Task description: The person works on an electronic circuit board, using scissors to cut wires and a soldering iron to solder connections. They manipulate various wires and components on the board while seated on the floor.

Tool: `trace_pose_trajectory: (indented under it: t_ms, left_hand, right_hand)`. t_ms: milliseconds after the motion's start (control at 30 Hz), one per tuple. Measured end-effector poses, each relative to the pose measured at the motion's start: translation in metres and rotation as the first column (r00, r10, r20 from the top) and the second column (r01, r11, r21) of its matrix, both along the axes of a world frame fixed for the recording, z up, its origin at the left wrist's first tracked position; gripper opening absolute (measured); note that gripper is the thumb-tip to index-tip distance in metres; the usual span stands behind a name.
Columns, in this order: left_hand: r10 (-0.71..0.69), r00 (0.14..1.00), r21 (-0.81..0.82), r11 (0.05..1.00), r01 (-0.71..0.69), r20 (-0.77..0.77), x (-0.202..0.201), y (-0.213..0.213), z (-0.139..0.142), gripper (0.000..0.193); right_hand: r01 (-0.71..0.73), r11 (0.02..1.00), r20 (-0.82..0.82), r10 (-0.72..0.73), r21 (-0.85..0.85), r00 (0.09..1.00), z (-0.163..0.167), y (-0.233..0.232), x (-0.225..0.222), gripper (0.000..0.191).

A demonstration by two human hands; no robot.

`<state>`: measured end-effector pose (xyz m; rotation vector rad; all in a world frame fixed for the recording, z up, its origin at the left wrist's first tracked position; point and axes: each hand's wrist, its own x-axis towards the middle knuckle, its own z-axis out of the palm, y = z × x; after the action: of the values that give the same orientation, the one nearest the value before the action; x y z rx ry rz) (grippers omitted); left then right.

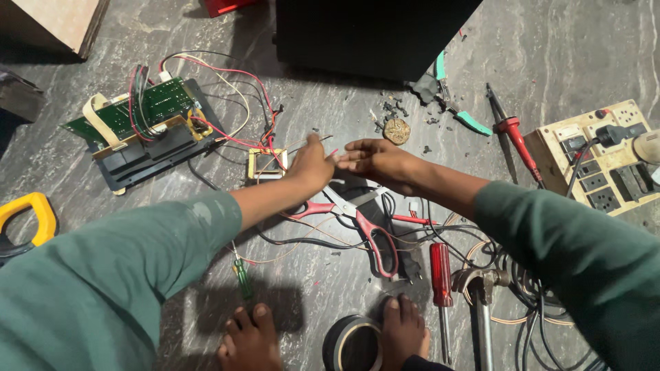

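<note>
My left hand (311,165) and my right hand (377,159) meet over the stone floor, fingertips almost touching. Between them they pinch a thin wire (317,139) that runs from a small square transformer (267,163). Red and white wires lead from the transformer back to a green circuit board (148,108) on a black tray. Red-handled scissors (354,218) lie open just under my wrists.
A black box (371,31) stands at the top. Teal-handled pliers (450,96), a soldering iron (514,134) and a cream socket board (598,154) lie right. A red screwdriver (441,275), hammer (479,285), tape roll (354,343), yellow clamp meter (27,216) and my bare feet are near.
</note>
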<state>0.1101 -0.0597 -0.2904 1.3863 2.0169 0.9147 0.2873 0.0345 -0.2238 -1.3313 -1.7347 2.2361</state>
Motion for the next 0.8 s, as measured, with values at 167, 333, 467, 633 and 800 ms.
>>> trace_pose_trajectory:
  t_ms: [167, 333, 467, 633, 800]
  left_hand:
    - [-0.185, 0.858, -0.040, 0.981, 0.189, -0.480, -0.039, -0.018, 0.043, 0.025]
    - [-0.600, 0.340, -0.311, 0.724, 0.616, -0.724, -0.097, -0.035, 0.095, 0.046]
    - [-0.611, 0.264, -0.357, 0.702, 0.616, -0.747, -0.096, -0.050, 0.108, 0.047]
    - [-0.514, 0.262, 0.055, 0.382, 0.922, -0.817, -0.088, -0.065, 0.100, 0.034]
    - [-0.698, 0.123, -0.144, 0.311, 0.939, -0.705, -0.092, -0.045, 0.088, 0.029]
  right_hand:
    - [-0.447, 0.723, 0.564, 0.097, 0.526, 0.820, -0.012, 0.013, 0.003, 0.054]
    - [-0.551, 0.570, 0.589, 0.139, 0.610, 0.796, -0.012, 0.028, 0.015, 0.042]
    - [-0.591, 0.516, 0.584, 0.199, 0.621, 0.787, -0.004, 0.026, 0.012, 0.032]
    - [-0.357, 0.873, 0.472, 0.175, 0.331, 0.864, -0.013, 0.010, -0.010, 0.023]
    - [-0.324, 0.902, 0.333, 0.224, 0.285, 0.916, -0.029, 0.004, -0.040, 0.023]
